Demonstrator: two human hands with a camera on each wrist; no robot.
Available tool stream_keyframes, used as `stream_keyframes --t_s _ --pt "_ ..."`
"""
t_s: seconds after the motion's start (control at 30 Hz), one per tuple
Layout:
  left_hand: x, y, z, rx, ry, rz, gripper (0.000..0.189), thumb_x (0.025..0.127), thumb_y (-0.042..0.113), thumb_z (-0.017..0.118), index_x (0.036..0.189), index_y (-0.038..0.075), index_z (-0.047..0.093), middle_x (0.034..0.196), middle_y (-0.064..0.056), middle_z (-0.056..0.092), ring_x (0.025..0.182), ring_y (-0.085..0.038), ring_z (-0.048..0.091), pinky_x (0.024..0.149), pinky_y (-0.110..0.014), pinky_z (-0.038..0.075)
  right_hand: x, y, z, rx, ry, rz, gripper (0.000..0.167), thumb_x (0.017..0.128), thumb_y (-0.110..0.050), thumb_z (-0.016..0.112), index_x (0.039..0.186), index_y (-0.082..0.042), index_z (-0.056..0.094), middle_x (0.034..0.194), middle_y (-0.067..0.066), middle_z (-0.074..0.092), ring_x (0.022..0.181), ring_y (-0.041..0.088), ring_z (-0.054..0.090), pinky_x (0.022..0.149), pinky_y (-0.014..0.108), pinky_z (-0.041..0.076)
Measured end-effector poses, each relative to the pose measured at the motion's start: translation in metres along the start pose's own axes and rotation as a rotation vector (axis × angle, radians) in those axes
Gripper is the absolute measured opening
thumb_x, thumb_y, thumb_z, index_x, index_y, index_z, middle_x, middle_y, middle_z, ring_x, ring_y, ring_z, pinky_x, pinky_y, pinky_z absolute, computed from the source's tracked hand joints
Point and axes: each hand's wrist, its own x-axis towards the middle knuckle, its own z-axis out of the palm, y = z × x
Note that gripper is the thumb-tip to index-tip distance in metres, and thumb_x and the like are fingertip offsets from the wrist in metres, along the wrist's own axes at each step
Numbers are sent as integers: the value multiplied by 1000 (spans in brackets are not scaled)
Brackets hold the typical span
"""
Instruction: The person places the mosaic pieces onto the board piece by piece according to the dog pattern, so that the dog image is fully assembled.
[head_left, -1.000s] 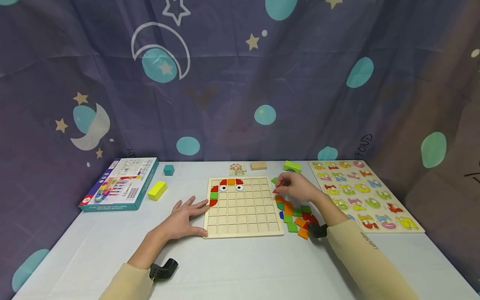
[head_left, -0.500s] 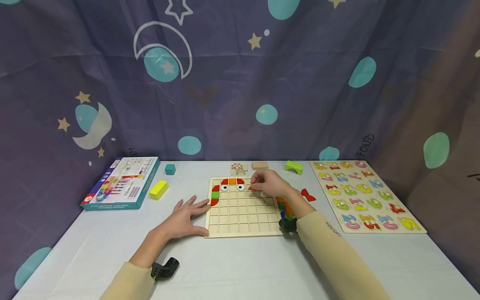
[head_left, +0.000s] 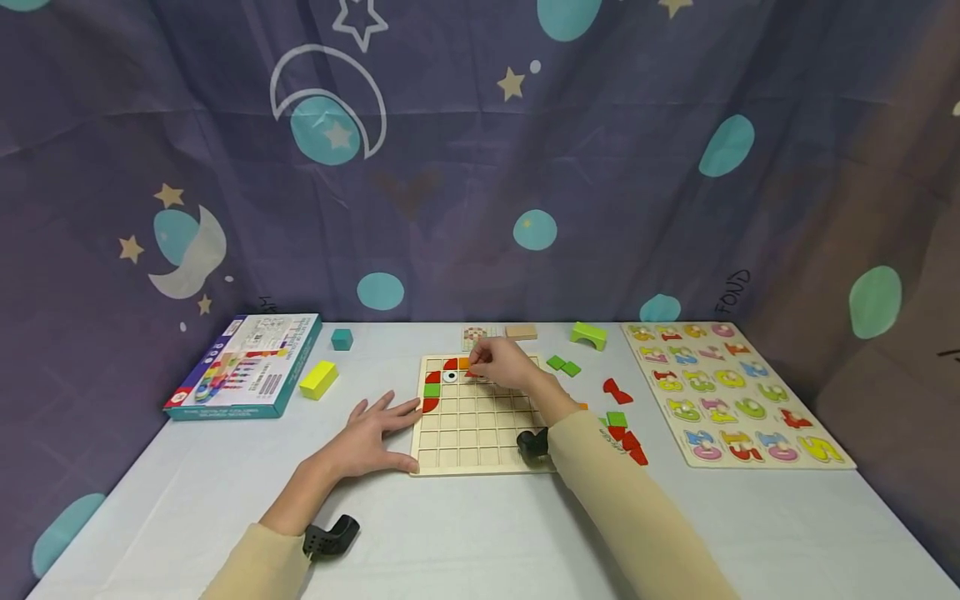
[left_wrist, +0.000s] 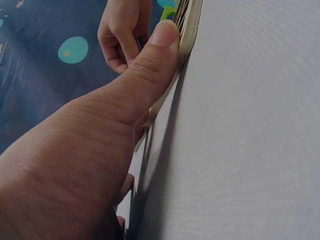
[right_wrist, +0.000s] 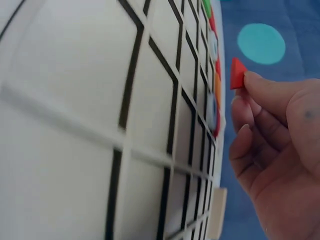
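Note:
My right hand (head_left: 504, 364) pinches a small red triangle tile (right_wrist: 238, 74) between thumb and fingers, over the top rows of a wooden grid board (head_left: 468, 433). In the head view it covers part of the tiles at the top. Along the board's upper left sit red curved tiles (head_left: 430, 405), a green square tile (head_left: 432, 390), an orange tile (head_left: 463, 363) and a white eye tile (head_left: 450, 377). My left hand (head_left: 367, 442) lies with fingers spread against the board's left side. Its thumb (left_wrist: 162, 42) touches the near left corner.
Loose red tiles (head_left: 628, 442) and green tiles (head_left: 563, 365) lie right of the board, partly hidden by my right forearm. Behind it are a picture card (head_left: 474, 335), a wooden block (head_left: 522, 332) and a green arch (head_left: 588, 335). A number puzzle (head_left: 742, 392) stands right, a box (head_left: 243, 367) left.
My right hand has carried the red triangle tile leftward from the loose tiles to above the top of the board. The left hand stays in place.

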Motion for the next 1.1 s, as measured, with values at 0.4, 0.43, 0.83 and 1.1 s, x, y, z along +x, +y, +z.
stream_keyframes --t_s 0.4,0.43,0.83,1.1 --pt "0 1 1 1 -1 2 94 69 58 86 146 12 56 157 -3 41 150 -44 14 114 -69 1 6 -4 11 -84 -14 34 5 95 -5 70 93 -7 66 84 1 62 75 15 56 70 29 48" --pt "0 1 1 1 1 2 94 69 58 86 146 13 56 157 -3 41 150 -44 14 114 -69 1 7 -4 11 -86 -12 32 5 95 -5 70 92 -7 66 84 1 63 75 15 56 71 29 48" --pt "0 -1 2 -6 8 12 93 70 57 86 146 12 56 157 -4 41 150 -44 14 114 -70 1 10 -2 11 -162 -34 14 5 95 -9 72 93 -5 74 87 0 68 79 16 60 75 31 51" --pt "-1 1 1 -5 6 12 94 69 57 86 146 12 56 157 -4 42 149 -45 15 113 -71 2 6 -4 8 -198 -46 -7 9 95 -8 71 95 -8 80 95 1 73 94 19 67 84 32 54"
